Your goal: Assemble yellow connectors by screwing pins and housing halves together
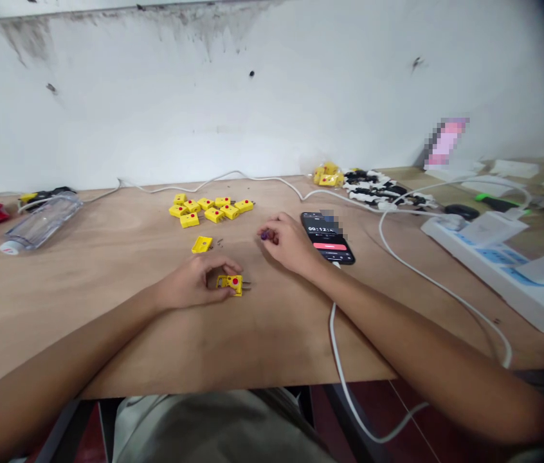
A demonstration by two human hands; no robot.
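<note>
My left hand (199,281) rests on the table with thumb and fingers around a yellow two-pin plug (236,286). This plug lies with its inside showing, a red dot near the middle and its two metal pins pointing right. Just beyond that hand is a loose yellow plug cover (202,244), with several small screws (220,243) beside it. My right hand (289,241) is closed, left of the phone, on a small dark purple thing (265,236) mostly hidden by the fingers. Farther back sits a group of yellow plugs (214,214) with red dots.
A phone (327,238) showing a timer lies beside my right wrist, its white cable (334,334) running over the table edge. At right stands a white power strip (503,263). Black-and-white parts (378,188) and a bag of yellow plugs (328,174) lie behind; a clear bottle (45,222) lies left.
</note>
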